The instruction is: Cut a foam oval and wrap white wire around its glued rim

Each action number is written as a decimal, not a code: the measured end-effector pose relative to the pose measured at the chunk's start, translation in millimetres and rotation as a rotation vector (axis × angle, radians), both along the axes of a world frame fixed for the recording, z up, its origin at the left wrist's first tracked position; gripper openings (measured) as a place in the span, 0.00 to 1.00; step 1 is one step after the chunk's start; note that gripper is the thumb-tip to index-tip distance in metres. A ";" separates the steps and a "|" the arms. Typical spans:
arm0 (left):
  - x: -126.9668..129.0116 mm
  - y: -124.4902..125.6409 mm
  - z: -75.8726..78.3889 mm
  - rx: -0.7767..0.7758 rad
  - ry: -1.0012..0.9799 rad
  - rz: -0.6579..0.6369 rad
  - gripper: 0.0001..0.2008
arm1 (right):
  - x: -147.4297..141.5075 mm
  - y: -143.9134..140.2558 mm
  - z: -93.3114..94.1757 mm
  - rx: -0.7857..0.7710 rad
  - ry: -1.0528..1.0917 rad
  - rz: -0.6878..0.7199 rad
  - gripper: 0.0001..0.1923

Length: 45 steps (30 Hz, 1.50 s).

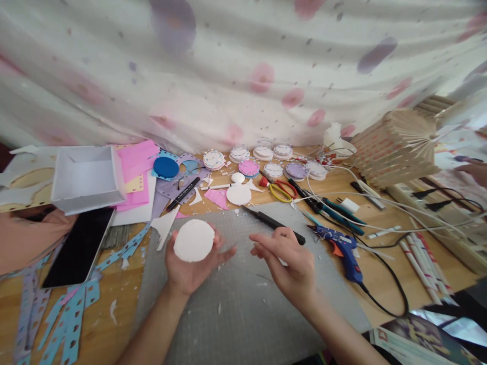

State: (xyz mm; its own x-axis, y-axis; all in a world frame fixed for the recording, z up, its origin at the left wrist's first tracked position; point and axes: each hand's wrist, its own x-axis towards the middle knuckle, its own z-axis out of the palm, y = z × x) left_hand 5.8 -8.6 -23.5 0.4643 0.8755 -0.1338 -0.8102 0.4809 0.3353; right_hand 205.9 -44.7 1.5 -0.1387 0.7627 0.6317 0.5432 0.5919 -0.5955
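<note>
In my left hand [196,274] lies a white round disc [194,241], flat face up, with the fingers curled around its edge. To the right, my right hand [287,263] hovers over the grey cutting mat [232,314] with thumb and fingers drawn together. A bit of white shows under its palm, too small to name. A black pen-like craft knife [277,225] rests just behind the right hand. Beyond it, another white disc [239,194] and a small white oval piece [238,177] lie on the table among paper scraps.
Decorated round discs [249,168] line the back by the curtain. A blue glue gun [342,248], scissors [281,191] and pliers [342,215] lie right, with cables around them. At left are a white box [87,177], a black-screened tablet [79,248] and blue paper strips [72,314].
</note>
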 end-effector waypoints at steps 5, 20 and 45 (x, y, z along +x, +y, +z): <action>-4.9 -1.2 2.0 0.071 -0.051 -0.050 0.27 | -7.7 -4.1 -3.3 0.088 -0.072 -0.070 0.21; -0.6 0.3 4.5 -0.048 -0.089 0.058 0.26 | -14.6 10.4 -13.9 -0.968 0.734 0.453 0.18; 0.5 -0.6 -6.8 0.080 0.086 -0.035 0.28 | -3.9 23.8 -38.7 0.038 0.224 0.051 0.11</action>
